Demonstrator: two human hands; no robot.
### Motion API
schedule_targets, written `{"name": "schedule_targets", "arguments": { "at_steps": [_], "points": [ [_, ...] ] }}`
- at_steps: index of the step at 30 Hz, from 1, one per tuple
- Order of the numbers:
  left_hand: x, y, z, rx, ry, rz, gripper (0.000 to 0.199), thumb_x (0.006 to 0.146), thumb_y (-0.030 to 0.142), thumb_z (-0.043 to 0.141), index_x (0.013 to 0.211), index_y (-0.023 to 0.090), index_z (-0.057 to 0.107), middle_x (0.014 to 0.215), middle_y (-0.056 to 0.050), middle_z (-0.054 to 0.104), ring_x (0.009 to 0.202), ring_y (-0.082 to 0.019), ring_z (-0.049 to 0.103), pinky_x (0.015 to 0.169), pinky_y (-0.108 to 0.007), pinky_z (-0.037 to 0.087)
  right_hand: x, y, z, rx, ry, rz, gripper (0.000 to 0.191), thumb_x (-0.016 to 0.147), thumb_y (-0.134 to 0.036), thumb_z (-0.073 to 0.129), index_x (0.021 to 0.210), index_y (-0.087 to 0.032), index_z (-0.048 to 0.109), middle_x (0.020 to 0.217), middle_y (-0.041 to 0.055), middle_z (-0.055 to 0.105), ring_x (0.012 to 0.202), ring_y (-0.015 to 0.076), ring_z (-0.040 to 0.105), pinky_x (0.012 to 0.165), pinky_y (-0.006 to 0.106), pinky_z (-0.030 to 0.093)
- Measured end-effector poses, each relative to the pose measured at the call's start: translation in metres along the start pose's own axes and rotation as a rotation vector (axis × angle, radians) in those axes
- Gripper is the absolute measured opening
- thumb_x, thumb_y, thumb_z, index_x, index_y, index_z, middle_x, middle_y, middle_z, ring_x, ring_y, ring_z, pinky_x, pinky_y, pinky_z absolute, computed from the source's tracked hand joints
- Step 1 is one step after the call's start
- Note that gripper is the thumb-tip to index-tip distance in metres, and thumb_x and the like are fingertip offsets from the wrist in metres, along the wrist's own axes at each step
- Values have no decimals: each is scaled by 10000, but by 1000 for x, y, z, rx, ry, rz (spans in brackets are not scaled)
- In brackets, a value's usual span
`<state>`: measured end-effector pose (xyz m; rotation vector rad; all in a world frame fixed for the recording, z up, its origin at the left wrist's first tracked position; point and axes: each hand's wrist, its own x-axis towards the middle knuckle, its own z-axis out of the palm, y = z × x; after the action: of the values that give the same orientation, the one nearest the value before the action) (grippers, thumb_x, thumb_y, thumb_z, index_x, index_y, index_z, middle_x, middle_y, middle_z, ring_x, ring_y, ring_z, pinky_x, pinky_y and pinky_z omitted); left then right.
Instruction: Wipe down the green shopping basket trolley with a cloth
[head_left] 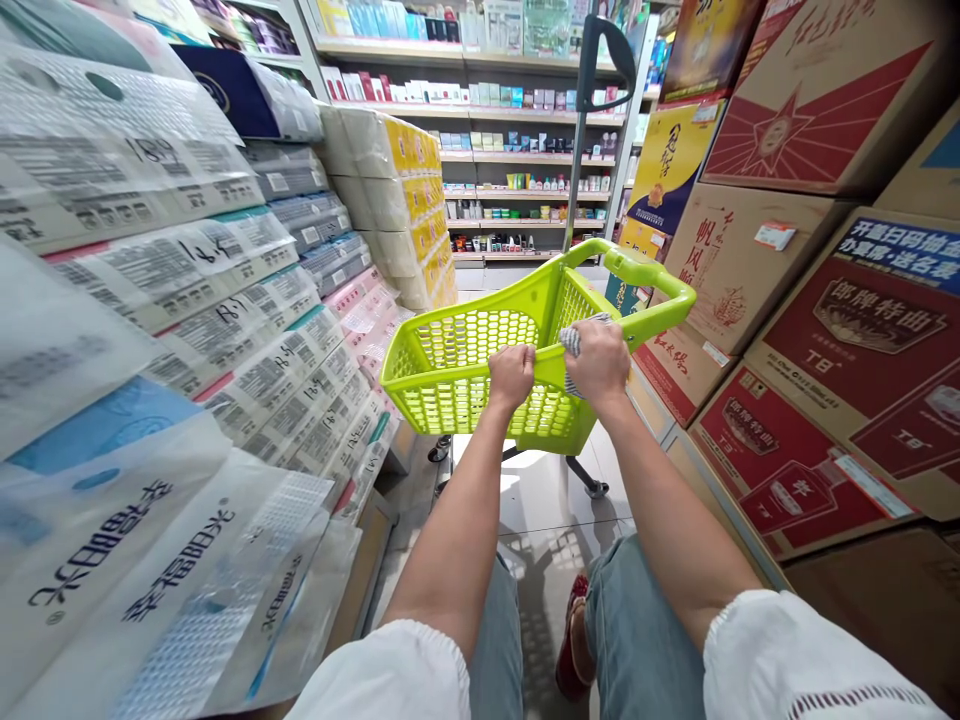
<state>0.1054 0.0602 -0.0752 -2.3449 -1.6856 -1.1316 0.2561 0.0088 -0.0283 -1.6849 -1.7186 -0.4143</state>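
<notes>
A lime-green plastic shopping cart (480,345) with perforated basket walls stands sideways in front of me. Its thick loop handle (679,298) points to the right. My left hand (512,376) is closed over the near rim of the basket. Farther right along that rim, my right hand (602,360) is closed on a grey-and-white striped cloth (579,350), pressed against the cart near the handle's base. The basket's inside shows only in part, and I make out no goods in it. Dark legs and castors (596,488) show below.
Stacked tissue packs (247,300) line the left side, with yellow-and-white bundles (409,215) farther on. Printed cartons (780,265) rise close on the right. Behind the cart stands a grey pole with a dark loop top (606,75). Shelves of small boxes (495,120) close the far end.
</notes>
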Motion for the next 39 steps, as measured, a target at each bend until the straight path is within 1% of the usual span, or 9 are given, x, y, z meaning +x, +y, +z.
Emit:
{"name": "schedule_targets", "arguments": {
  "at_steps": [3, 10, 18, 21, 23, 25, 27, 32, 39],
  "points": [
    [0, -1, 0, 6, 16, -7, 377, 985, 334, 324, 695, 218, 537, 835, -64, 684, 844, -208, 574, 751, -348, 336, 1, 3, -2, -12, 53, 59, 348, 834, -284, 534, 1159, -180, 601, 1195, 132, 619, 1070, 312, 467, 886, 419, 400],
    [0, -9, -1, 17, 14, 24, 311, 950, 244, 369, 683, 221, 528, 811, -57, 682, 831, -203, 575, 753, -341, 344, -11, -38, 17, 44, -113, -112, 286, 855, -290, 528, 1118, -214, 611, 1164, 89, 636, 1081, 282, 484, 880, 386, 413],
    [3, -25, -21, 27, -15, -12, 406, 975, 353, 322, 658, 222, 540, 791, -66, 679, 819, -204, 587, 765, -336, 368, 1, -15, -10, -18, 22, 36, 331, 842, -289, 540, 1157, -207, 595, 1188, 120, 628, 1060, 309, 478, 872, 424, 418],
    [9, -9, -28, 66, 21, -26, 362, 959, 319, 352, 692, 218, 575, 832, -83, 693, 874, -226, 593, 847, -366, 369, 0, -19, -8, 15, 24, 4, 333, 842, -291, 536, 1153, -197, 607, 1178, 122, 635, 1048, 306, 487, 873, 416, 425],
    [15, 7, -28, 25, 53, 41, 282, 948, 293, 378, 815, 219, 616, 939, -83, 701, 955, -230, 590, 901, -372, 361, -1, -24, -4, 40, 9, -16, 310, 863, -303, 510, 1133, -196, 619, 1163, 118, 643, 1051, 298, 491, 876, 405, 426],
    [22, 22, -23, -75, 21, 67, 265, 946, 257, 370, 856, 223, 618, 956, -63, 701, 936, -210, 597, 860, -339, 389, -1, -28, 0, 59, -10, -30, 307, 888, -310, 476, 1136, -199, 620, 1162, 111, 646, 1055, 287, 494, 874, 390, 428],
    [26, 30, -15, -155, -38, -3, 326, 961, 245, 314, 829, 218, 611, 901, -55, 700, 855, -196, 604, 775, -315, 409, 0, -26, 1, 62, -34, -50, 311, 897, -308, 466, 1149, -206, 617, 1180, 106, 641, 1062, 280, 496, 870, 378, 427],
    [26, 31, 5, -145, -54, 21, 367, 995, 315, 279, 848, 218, 601, 940, -54, 692, 914, -194, 601, 797, -308, 402, 7, -4, -7, 47, -43, -42, 309, 868, -311, 516, 1148, -228, 618, 1194, 87, 637, 1068, 285, 484, 881, 391, 416],
    [21, 47, 19, -52, 37, -22, 383, 1000, 382, 296, 777, 213, 558, 850, -58, 669, 866, -210, 582, 743, -331, 334, 15, 33, -25, 23, 147, 149, 355, 838, -295, 532, 1166, -182, 607, 1191, 122, 618, 1035, 306, 464, 890, 429, 399]
  ]
}}
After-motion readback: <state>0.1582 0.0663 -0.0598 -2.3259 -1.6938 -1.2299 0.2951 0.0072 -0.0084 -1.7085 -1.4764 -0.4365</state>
